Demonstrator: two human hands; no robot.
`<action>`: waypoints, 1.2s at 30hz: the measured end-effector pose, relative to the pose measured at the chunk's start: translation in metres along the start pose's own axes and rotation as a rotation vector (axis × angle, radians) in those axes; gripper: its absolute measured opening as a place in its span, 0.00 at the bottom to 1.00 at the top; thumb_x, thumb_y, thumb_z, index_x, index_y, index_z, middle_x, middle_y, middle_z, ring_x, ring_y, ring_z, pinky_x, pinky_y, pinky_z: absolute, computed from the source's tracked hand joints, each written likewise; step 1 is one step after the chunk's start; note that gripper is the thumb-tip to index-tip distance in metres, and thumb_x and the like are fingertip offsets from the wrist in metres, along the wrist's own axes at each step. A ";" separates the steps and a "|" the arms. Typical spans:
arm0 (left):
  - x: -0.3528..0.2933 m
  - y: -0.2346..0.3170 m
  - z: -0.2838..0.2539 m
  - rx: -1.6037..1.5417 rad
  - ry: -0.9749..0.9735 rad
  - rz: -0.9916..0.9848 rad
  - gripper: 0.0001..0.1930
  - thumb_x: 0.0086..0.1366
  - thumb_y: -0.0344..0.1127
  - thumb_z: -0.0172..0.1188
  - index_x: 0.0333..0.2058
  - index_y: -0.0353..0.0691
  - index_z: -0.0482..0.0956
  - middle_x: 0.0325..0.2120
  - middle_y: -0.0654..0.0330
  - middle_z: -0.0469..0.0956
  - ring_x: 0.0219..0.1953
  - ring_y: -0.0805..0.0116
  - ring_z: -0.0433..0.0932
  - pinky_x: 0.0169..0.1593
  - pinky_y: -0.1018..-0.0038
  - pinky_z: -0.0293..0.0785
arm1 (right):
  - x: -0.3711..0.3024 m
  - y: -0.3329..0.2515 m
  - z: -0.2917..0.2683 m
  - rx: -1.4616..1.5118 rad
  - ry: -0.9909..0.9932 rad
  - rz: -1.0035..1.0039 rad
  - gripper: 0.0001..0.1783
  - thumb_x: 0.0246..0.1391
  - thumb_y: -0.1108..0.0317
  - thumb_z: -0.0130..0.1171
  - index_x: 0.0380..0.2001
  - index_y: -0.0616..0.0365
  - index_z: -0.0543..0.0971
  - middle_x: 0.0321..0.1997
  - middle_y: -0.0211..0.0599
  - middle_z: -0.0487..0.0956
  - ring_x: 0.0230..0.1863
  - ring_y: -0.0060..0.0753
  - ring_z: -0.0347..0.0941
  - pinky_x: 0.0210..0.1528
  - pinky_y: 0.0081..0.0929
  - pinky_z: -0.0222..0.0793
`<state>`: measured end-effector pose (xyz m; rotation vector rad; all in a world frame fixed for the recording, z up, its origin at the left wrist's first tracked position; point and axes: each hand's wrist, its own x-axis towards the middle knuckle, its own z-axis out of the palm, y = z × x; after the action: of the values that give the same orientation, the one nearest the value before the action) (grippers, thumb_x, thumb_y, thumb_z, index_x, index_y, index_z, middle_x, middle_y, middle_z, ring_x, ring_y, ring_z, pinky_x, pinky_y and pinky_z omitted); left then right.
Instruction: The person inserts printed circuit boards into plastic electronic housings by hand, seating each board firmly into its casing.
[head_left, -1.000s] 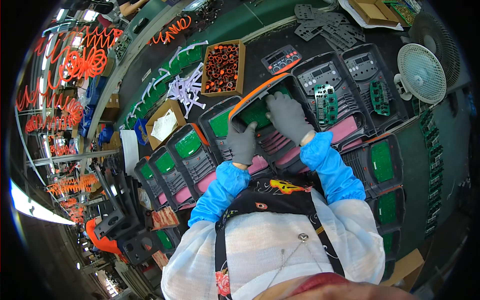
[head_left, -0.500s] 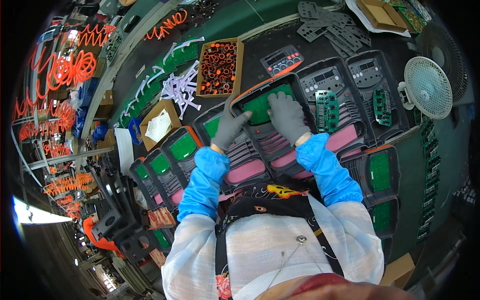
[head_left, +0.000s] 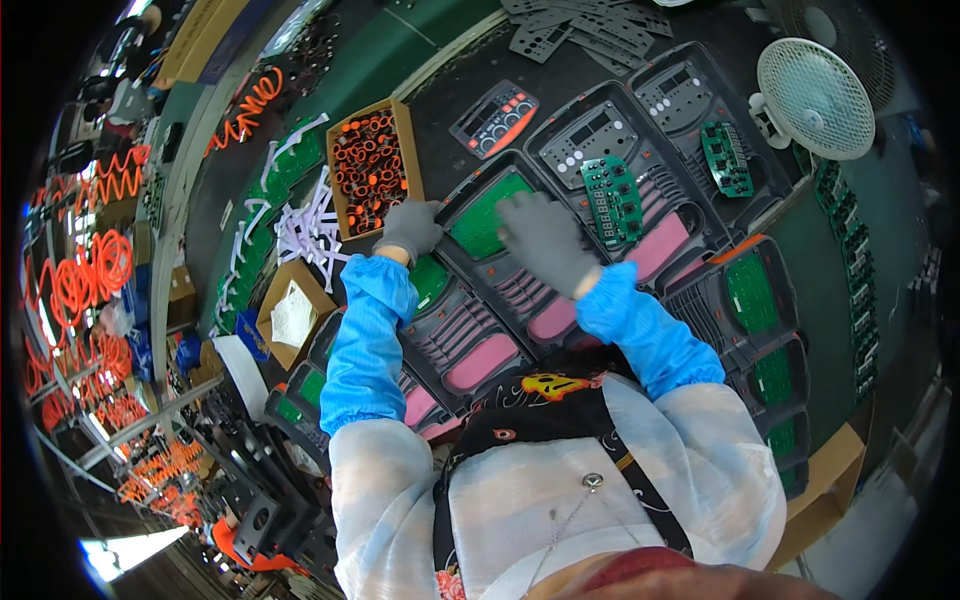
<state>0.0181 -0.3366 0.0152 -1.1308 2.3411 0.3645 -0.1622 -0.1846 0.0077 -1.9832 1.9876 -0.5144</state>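
My right hand (head_left: 545, 240), in a grey glove, lies with fingers stretched over the lower right of a green circuit board (head_left: 478, 222). That board is set in the upper part of a dark grey plastic case (head_left: 490, 268) with slots and a pink panel. My left hand (head_left: 410, 228), also gloved, is at the case's left, by the near corner of a cardboard box (head_left: 413, 170) of orange-and-black rings (head_left: 368, 165). Its fingers bunch together and blur, so I cannot make out their grip. To the right, a loose circuit board with a display (head_left: 611, 203) rests on the neighbouring case.
Similar cases stand in a row on both sides. A control panel with orange trim (head_left: 494, 120) lies beyond, near grey faceplates (head_left: 585, 28). White strips (head_left: 308, 235) and a small carton (head_left: 292, 312) are at left. A white fan (head_left: 815, 98) stands at the right.
My left hand has left the case's edge and moved left toward the box of rings. My right hand stays over the board. The orange-trimmed edge along the case's top no longer shows. The whole view has shifted.
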 end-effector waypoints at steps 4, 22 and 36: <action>-0.005 0.011 -0.005 0.138 0.007 -0.074 0.17 0.54 0.40 0.56 0.44 0.52 0.79 0.37 0.52 0.78 0.45 0.53 0.77 0.47 0.60 0.71 | -0.037 0.061 -0.019 -0.105 0.382 0.482 0.22 0.44 0.56 0.64 0.43 0.52 0.73 0.39 0.40 0.73 0.42 0.44 0.72 0.38 0.44 0.69; -0.035 0.134 -0.030 -1.230 0.360 0.465 0.25 0.60 0.42 0.60 0.53 0.35 0.71 0.36 0.56 0.79 0.42 0.67 0.77 0.44 0.73 0.73 | -0.073 0.091 -0.005 -0.067 0.297 0.288 0.32 0.38 0.64 0.63 0.51 0.53 0.70 0.50 0.38 0.72 0.52 0.44 0.68 0.51 0.44 0.66; 0.019 0.178 -0.049 -1.035 0.352 0.190 0.24 0.58 0.38 0.59 0.55 0.44 0.72 0.49 0.46 0.74 0.50 0.56 0.74 0.50 0.68 0.71 | -0.096 0.136 -0.083 -0.365 0.558 -0.177 0.17 0.43 0.66 0.55 0.41 0.46 0.76 0.41 0.25 0.75 0.47 0.31 0.70 0.52 0.33 0.66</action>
<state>-0.1477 -0.2611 0.0488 -1.4698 2.5895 1.7022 -0.3192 -0.0854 0.0174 -2.4587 2.3728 -0.8815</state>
